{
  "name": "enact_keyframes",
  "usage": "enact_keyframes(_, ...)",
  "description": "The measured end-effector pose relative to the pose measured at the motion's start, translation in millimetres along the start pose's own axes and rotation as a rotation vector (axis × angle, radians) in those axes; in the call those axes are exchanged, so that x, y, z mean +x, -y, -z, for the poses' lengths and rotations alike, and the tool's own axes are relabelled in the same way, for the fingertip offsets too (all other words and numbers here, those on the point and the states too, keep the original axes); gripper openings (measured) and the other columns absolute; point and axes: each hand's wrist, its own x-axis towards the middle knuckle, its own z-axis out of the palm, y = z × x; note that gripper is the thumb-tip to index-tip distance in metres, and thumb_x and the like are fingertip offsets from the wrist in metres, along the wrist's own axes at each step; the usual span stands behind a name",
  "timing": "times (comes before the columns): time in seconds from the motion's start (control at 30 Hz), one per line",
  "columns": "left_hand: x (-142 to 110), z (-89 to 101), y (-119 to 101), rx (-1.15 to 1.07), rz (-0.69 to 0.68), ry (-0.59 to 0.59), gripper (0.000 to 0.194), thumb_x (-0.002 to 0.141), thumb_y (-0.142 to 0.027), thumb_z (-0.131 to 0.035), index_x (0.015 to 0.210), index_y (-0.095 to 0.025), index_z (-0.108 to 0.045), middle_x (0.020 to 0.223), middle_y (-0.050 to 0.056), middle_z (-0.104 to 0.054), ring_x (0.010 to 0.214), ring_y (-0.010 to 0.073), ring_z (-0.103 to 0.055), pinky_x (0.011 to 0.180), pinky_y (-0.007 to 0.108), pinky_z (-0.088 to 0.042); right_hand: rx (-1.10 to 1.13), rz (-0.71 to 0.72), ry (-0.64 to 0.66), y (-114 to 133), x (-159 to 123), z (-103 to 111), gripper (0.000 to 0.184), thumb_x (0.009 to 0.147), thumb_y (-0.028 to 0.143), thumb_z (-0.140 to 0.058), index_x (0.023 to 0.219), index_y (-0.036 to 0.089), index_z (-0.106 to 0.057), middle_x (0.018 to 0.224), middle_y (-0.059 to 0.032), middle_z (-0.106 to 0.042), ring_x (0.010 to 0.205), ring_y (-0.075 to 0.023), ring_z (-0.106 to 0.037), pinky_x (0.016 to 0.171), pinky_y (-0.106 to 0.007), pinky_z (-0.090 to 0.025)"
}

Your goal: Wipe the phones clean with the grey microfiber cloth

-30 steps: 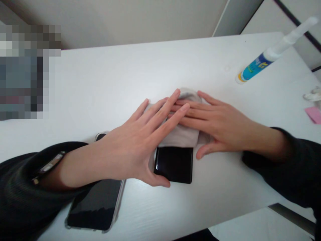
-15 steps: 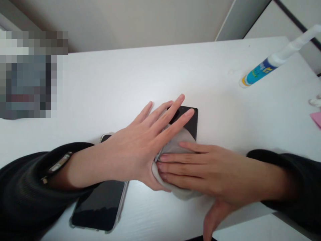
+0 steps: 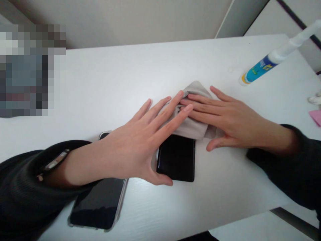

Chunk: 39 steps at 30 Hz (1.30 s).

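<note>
A black smartphone (image 3: 177,159) lies screen up on the white table. My left hand (image 3: 140,140) is over its left side, fingers spread, thumb by the bottom left edge. A crumpled light grey cloth (image 3: 197,129) covers the phone's upper part and hides it. Pressed flat on the cloth is my right hand (image 3: 223,115), its fingers stretched out and its thumb held apart over the tabletop. The left fingertips come close to the right ones and overlap the cloth.
Under my left forearm lies a second smartphone (image 3: 96,204) in a clear case. A blue and white tube with a long nozzle (image 3: 260,70) stands at the right back. Something pink (image 3: 315,117) shows at the right edge. The white table (image 3: 120,73) meets a wall behind.
My right hand has slid the cloth away from me, from the phone's lower part to its top, uncovering the lower screen. The left hand has stayed nearly still.
</note>
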Motion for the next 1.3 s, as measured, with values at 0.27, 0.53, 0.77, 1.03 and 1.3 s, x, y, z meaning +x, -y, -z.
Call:
enact_keyframes(0.27,1,-1.3,-2,-0.005,-0.004,0.001,0.146,0.072,-0.102,-0.056,0.171,-0.016,0.008,0.179,0.022,0.005,0.166,0.0459,-0.010,0.128,0.072,-0.020,0.139,0.133,0.052,8,1,0,0.091,0.109,0.078,-0.031,0.166,0.008,-0.032,0.172,-0.0066,-0.035,0.164,-0.0196,-0.021,0.137,-0.040,0.001)
enact_keyframes(0.53,0,-2.4,0,0.003,-0.031,-0.028,0.150,0.069,-0.101,-0.060,0.171,-0.013,0.007,0.178,0.026,0.003,0.165,0.0478,-0.012,0.126,0.072,-0.024,0.177,0.241,0.093,26,4,-5,0.099,0.105,0.084,-0.036,0.161,0.002,-0.042,0.169,-0.0091,-0.041,0.162,-0.0222,-0.026,0.137,-0.039,0.000)
enact_keyframes(0.77,4,7.3,-4,-0.015,-0.017,0.025,0.159,0.064,-0.096,-0.072,0.170,-0.013,0.013,0.177,0.028,0.001,0.165,0.0477,-0.007,0.127,0.074,-0.021,0.293,-0.211,-0.177,-32,-10,0,0.048,0.112,0.036,-0.058,0.160,0.032,-0.051,0.163,-0.0006,-0.051,0.154,-0.0240,-0.043,0.132,-0.048,-0.025)
enact_keyframes(1.03,-3,31.4,12,0.077,-0.057,0.257,0.151,0.060,-0.100,-0.067,0.172,-0.026,0.004,0.177,0.026,-0.013,0.163,0.0532,-0.006,0.125,0.079,-0.023,0.846,-0.583,-0.541,-42,-10,-1,0.043,0.111,0.056,-0.058,0.110,0.016,-0.074,0.102,-0.0041,-0.075,0.091,-0.0222,-0.073,0.088,-0.040,-0.061)
enact_keyframes(1.3,-22,54.6,-54,0.333,0.170,0.115,0.126,0.083,-0.077,-0.073,0.173,-0.026,-0.001,0.174,0.029,-0.017,0.149,0.0456,-0.050,0.108,0.059,-0.058,1.512,-0.595,-0.616,-35,10,-2,0.041,0.107,0.050,-0.067,0.133,0.018,-0.064,0.130,-0.0101,-0.066,0.110,-0.0255,-0.069,0.094,-0.047,-0.061)
